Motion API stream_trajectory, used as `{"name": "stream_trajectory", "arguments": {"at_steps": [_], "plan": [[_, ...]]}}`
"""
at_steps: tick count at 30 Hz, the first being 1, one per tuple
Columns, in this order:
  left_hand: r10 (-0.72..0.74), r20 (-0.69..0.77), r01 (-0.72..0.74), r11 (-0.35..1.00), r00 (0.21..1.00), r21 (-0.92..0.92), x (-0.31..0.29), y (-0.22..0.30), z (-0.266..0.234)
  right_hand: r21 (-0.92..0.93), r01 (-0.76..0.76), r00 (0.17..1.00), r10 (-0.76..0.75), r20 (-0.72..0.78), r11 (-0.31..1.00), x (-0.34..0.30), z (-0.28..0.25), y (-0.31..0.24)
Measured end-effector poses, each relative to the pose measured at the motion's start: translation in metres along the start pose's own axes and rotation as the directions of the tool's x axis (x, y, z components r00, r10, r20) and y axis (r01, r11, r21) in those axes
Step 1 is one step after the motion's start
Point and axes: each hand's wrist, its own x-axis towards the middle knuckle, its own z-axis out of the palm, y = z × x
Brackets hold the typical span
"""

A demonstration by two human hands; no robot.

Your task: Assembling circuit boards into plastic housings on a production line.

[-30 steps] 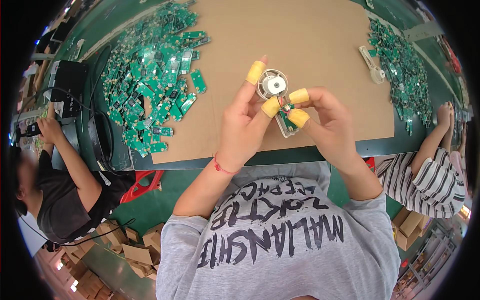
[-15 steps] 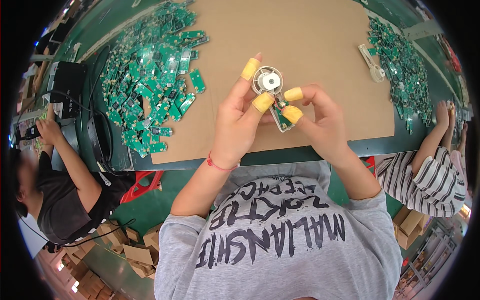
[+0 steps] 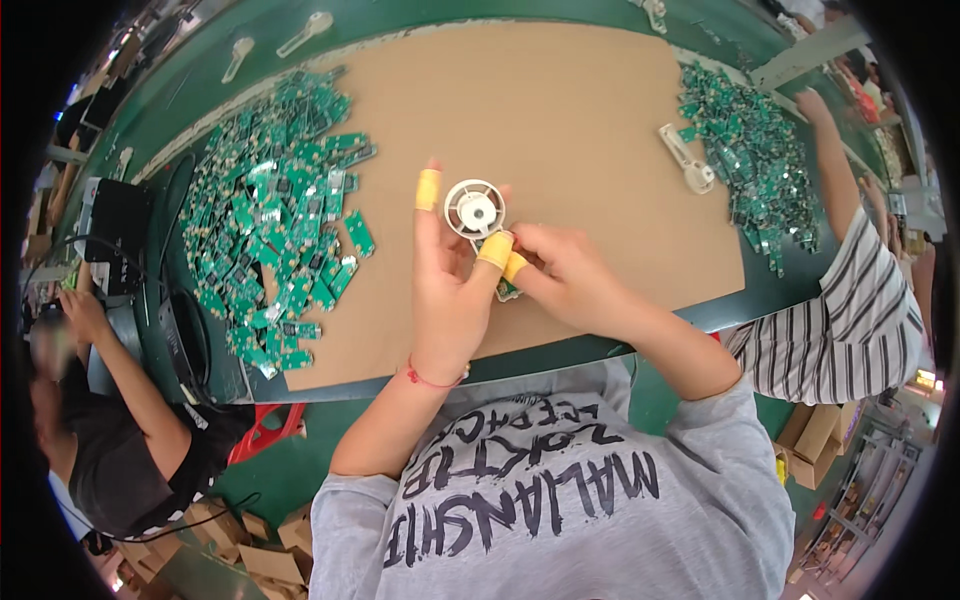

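Note:
My left hand (image 3: 448,290) holds a white plastic housing with a round spoked ring head (image 3: 476,210) and a white motor-like part at its centre. Its thumb presses on the neck just below the ring, while the forefinger stretches up beside it. My right hand (image 3: 575,275) is closed against the housing's lower part, its thumb and fingertips meeting beside the left thumb. What they pinch is hidden. Beneath them peeks the corner of a green circuit board (image 3: 508,291). Yellow tape wraps several of my fingertips.
Brown cardboard (image 3: 540,90) covers the table. Loose green circuit boards (image 3: 270,215) are heaped at the left; another heap (image 3: 755,160) lies right, beside a similar white housing (image 3: 686,160). More housings (image 3: 305,35) lie beyond. At right a co-worker's arm (image 3: 832,150) reaches past the heap; another person sits left.
My right hand has closed in on the left thumb, covering the wires and most of the board. The whole view has shifted. The right co-worker's arm has reached farther forward.

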Motion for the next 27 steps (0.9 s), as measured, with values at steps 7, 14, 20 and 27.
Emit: {"name": "stream_trajectory", "arguments": {"at_steps": [7,14,20,27], "plan": [[-0.042,0.01,0.039,0.982,0.999,0.187,0.001,-0.005,-0.01,-0.137,-0.141,0.961,0.102,-0.258,0.98,0.144,-0.092,0.034],[-0.061,0.075,0.045,0.979,0.995,0.199,-0.001,-0.011,-0.01,-0.47,-0.532,0.747,0.129,-0.652,0.704,0.274,-0.17,0.068],[-0.056,0.07,0.046,0.99,0.996,0.136,-0.004,0.002,-0.016,-0.549,-0.338,0.773,-0.106,-0.625,0.764,0.257,-0.158,0.065],[-0.102,0.115,0.089,0.99,0.988,0.113,-0.004,-0.003,-0.01,-0.773,-0.275,0.875,-0.183,-0.448,0.572,0.033,-0.156,0.042]]}}
